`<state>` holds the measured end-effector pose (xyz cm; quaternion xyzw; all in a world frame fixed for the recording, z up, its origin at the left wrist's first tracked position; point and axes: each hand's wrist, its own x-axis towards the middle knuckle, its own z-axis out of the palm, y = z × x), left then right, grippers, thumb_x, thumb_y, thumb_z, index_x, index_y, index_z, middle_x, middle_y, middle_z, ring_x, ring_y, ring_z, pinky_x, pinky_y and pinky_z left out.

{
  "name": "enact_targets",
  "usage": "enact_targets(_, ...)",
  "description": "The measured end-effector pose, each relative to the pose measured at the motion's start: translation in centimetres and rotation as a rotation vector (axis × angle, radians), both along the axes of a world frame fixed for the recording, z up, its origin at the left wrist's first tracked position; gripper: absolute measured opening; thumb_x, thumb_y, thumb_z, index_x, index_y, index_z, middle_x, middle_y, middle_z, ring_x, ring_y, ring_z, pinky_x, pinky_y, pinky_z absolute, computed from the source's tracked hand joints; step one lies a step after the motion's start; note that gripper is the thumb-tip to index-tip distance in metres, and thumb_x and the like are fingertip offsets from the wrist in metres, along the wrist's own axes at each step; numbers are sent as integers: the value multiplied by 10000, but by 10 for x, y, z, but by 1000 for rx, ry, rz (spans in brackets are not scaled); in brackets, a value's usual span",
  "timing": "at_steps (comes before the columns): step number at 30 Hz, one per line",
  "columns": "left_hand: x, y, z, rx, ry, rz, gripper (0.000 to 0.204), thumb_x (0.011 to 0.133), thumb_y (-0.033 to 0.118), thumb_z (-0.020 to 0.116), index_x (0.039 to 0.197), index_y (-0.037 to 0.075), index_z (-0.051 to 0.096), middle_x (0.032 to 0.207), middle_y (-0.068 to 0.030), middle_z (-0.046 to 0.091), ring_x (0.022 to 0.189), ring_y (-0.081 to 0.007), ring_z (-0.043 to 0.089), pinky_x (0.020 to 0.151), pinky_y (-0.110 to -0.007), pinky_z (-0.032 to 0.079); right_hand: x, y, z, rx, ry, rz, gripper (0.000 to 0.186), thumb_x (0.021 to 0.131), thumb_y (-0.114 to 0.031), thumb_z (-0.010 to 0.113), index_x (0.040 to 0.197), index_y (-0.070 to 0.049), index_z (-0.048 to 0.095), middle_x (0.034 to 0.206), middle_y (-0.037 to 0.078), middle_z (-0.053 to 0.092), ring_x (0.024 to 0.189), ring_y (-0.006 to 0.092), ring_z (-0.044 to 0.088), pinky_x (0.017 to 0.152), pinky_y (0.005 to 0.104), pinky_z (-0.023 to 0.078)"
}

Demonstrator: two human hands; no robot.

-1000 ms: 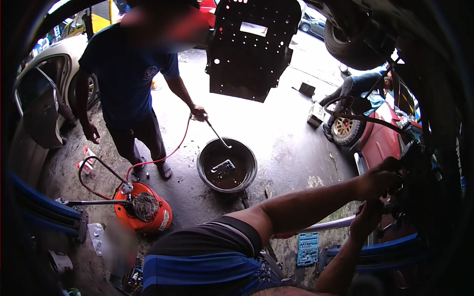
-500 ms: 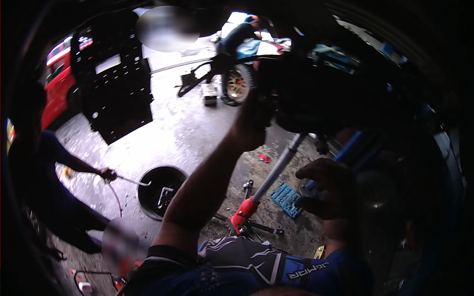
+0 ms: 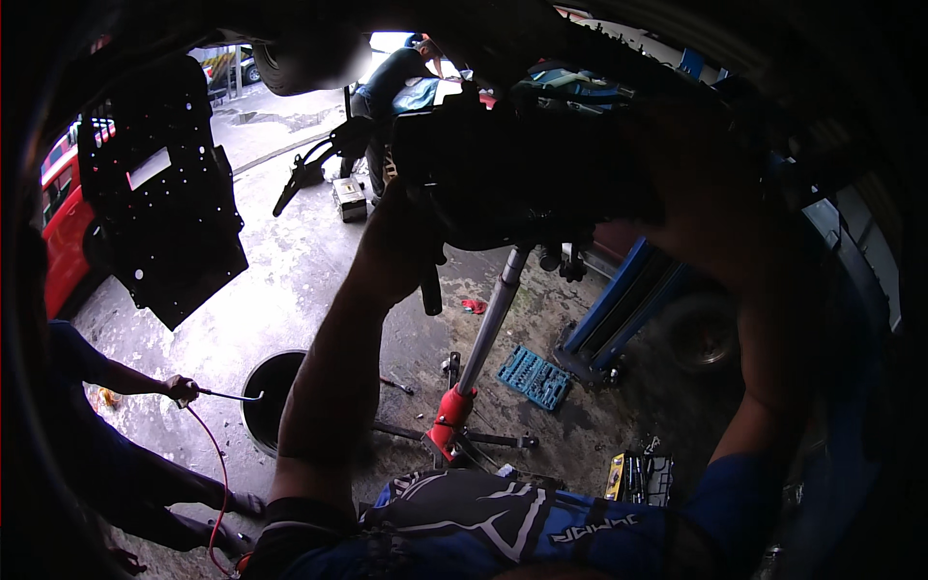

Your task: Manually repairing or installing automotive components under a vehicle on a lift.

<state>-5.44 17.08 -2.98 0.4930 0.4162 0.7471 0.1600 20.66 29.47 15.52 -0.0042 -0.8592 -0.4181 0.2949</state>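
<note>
Overhead, a bulky dark vehicle assembly [image 3: 522, 188] rests above the grey post of a red-based jack [image 3: 451, 420]. My left hand [image 3: 398, 249] is raised against its left end, fingers bent in shadow. A short dark handle-like piece [image 3: 431, 293] sticks down beside that hand; what it belongs to is hidden. My right hand [image 3: 701, 208] reaches up to the assembly's right side, its fingers lost in the dark.
A perforated dark plate [image 3: 159, 208] hangs at left. Below, a co-worker's hand [image 3: 181, 389] holds a hosed wand over a black round tub [image 3: 261, 401]. On the floor are a blue socket set [image 3: 534, 377], a yellow-edged tool case [image 3: 638, 477] and a metal box [image 3: 350, 199]. A blue post [image 3: 619, 300] stands right.
My right hand has risen from beside the socket set to the assembly. My left hand stays raised at the assembly. The view has shifted, and the co-worker's wand has tilted slightly.
</note>
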Motion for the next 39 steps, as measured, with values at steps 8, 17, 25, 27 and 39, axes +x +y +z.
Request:
enact_targets(8, 3, -15, 24, 23, -390, -398, 158, 993, 203, 519, 1067, 64, 517, 720, -32, 561, 540, -120, 564, 469, -274, 490, -19, 10, -24, 13, 89, -54, 788, 620, -257, 866, 1288, -51, 503, 1278, 163, 500, 1191, 342, 498, 1005, 425, 442)
enact_targets(17, -5, 6, 11, -88, 272, 258, 219, 867, 67, 606, 1069, 48, 524, 838, -53, 577, 818, -170, 600, 750, -336, 504, -33, -16, -17, -392, -16, -87, 678, 685, -146, 825, 1273, -27, 509, 1187, 175, 576, 1134, 337, 555, 962, 428, 473)
enact_targets(25, 7, 56, -1, 215, 87, 38, 418, 853, -58, 523, 1261, 21, 473, 1067, -118, 605, 942, -192, 630, 798, -288, 537, -12, -4, -11, -1, -109, -103, 563, 729, -162, 710, 1209, 49, 506, 1145, 258, 593, 1052, 420, 588, 911, 488, 481)
enact_targets(27, 3, 25, 8, 44, 148, 124, 421, 844, -66, 526, 1254, 13, 476, 1034, -126, 628, 943, -185, 643, 785, -276, 542, -27, 22, -15, 56, -126, 193, 566, 706, -132, 699, 1203, 57, 504, 1150, 249, 594, 1058, 419, 588, 930, 477, 480)
enact_targets(39, 7, 6, 5, -28, 337, 497, 312, 884, 96, 579, 1180, 14, 524, 983, -158, 664, 801, -247, 683, 647, -312, 537, -27, -10, -15, -24, -141, 73, 569, 718, -99, 667, 1233, 63, 487, 1173, 273, 586, 1086, 428, 587, 953, 465, 484)
